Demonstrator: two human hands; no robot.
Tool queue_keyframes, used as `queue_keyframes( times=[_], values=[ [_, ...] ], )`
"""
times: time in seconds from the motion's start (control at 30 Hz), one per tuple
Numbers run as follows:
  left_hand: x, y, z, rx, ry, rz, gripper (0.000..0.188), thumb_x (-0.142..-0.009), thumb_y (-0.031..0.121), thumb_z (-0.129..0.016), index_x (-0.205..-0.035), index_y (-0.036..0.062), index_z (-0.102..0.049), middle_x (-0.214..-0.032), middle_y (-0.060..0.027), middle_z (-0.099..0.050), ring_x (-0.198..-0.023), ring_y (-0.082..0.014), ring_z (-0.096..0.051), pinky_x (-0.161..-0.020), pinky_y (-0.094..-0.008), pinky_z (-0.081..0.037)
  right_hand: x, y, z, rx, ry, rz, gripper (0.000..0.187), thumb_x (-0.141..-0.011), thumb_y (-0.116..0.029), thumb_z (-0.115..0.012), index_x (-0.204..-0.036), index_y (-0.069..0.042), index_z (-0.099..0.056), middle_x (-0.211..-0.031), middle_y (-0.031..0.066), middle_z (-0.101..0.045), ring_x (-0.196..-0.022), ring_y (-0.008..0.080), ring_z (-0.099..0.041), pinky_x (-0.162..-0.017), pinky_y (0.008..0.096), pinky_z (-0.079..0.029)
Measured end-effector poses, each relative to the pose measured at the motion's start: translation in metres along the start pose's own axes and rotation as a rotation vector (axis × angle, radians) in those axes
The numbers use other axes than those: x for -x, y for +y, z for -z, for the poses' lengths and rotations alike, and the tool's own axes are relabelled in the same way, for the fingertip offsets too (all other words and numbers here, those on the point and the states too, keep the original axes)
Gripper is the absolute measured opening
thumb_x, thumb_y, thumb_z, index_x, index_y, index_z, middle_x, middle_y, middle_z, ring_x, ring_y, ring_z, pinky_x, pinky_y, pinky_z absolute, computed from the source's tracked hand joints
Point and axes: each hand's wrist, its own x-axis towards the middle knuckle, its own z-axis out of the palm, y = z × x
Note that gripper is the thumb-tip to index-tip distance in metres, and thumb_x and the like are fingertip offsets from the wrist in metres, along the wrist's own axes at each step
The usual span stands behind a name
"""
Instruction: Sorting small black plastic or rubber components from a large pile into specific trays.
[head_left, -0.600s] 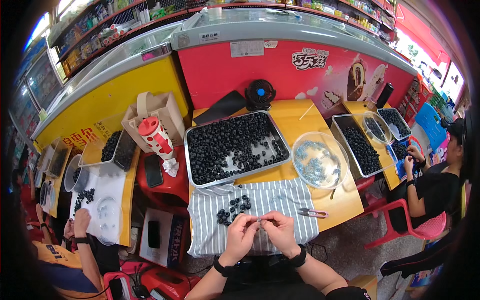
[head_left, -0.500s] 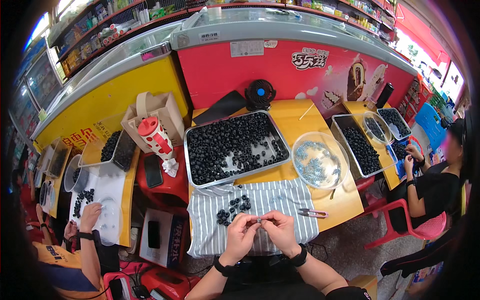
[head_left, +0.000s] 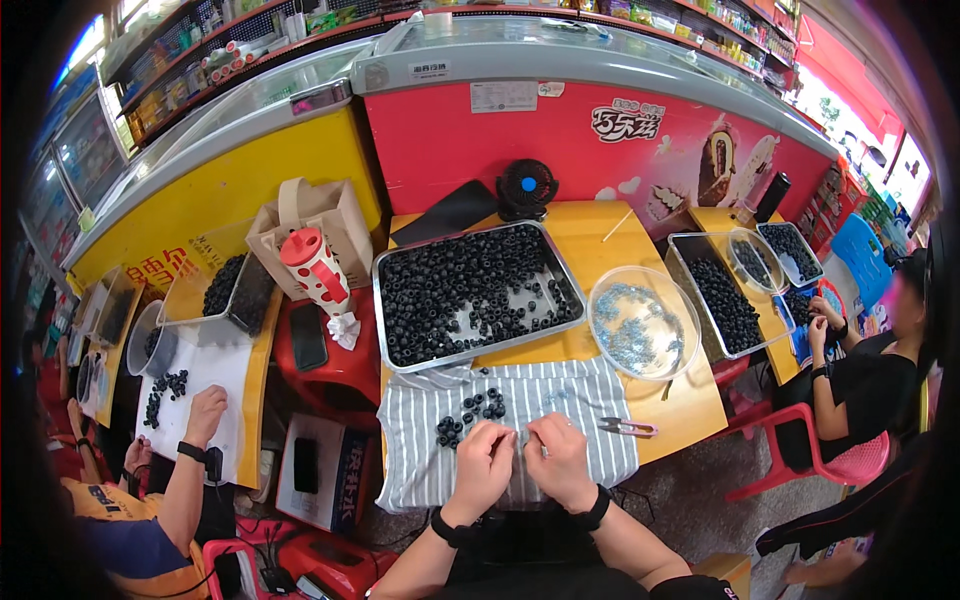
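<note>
Over a grey-and-white striped cloth [head_left: 408,482], my left hand [head_left: 482,470] and my right hand [head_left: 560,462] face each other with a small gap between them. Both have thumb and fingertips pinched together; what they hold, if anything, is hidden. Just beyond my left hand lies a loose group of small black ring-like pieces [head_left: 485,405]. A few tiny pale-blue bits [head_left: 556,397] rest on the cloth beyond my right hand. To the right lie small thread snips [head_left: 628,427].
A metal tray [head_left: 470,354] of black pieces stands beyond the cloth. Right of it is a round clear tub [head_left: 655,377] with pale-blue bits. A black fan [head_left: 526,188] stands behind. People work at tables on both sides. A red stool [head_left: 330,365] holds a tumbler [head_left: 315,270].
My hands have moved apart; the small dark piece seen between their fingertips no longer shows. At the left table, a co-worker's hand has moved up and the clear round dish has gone.
</note>
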Motion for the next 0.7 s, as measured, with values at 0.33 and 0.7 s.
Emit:
queue_keyframes(
  times=[0.33,0.7],
  values=[
    [0.004,0.007,0.002,-0.057,0.006,-0.004,0.013,-0.083,-0.004,-0.061,-0.096,-0.0023,-0.064,-0.083,-0.0095,-0.057,-0.064,-0.0163,-0.058,-0.057,-0.0272,-0.046,-0.001,0.018,0.029,0.289,-0.171,-0.012,0.007,-0.07,0.005,-0.059,-0.072,-0.001,-0.057,-0.072,0.0155,-0.053,-0.068,0.0354,-0.055,-0.059,0.0437,-0.044],
    [0.016,0.012,-0.016,-0.394,-0.155,-0.135,0.02,-0.077,0.003,-0.069,-0.097,0.0025,-0.066,-0.087,-0.012,-0.056,-0.072,-0.0268,-0.06,-0.061,-0.0353,-0.05,0.017,0.025,0.05,0.324,-0.261,0.082,0.006,-0.07,0.001,-0.061,-0.074,-0.003,-0.058,-0.08,0.0134,-0.052,-0.076,0.0331,-0.055,-0.062,0.0415,-0.047]
  ],
)
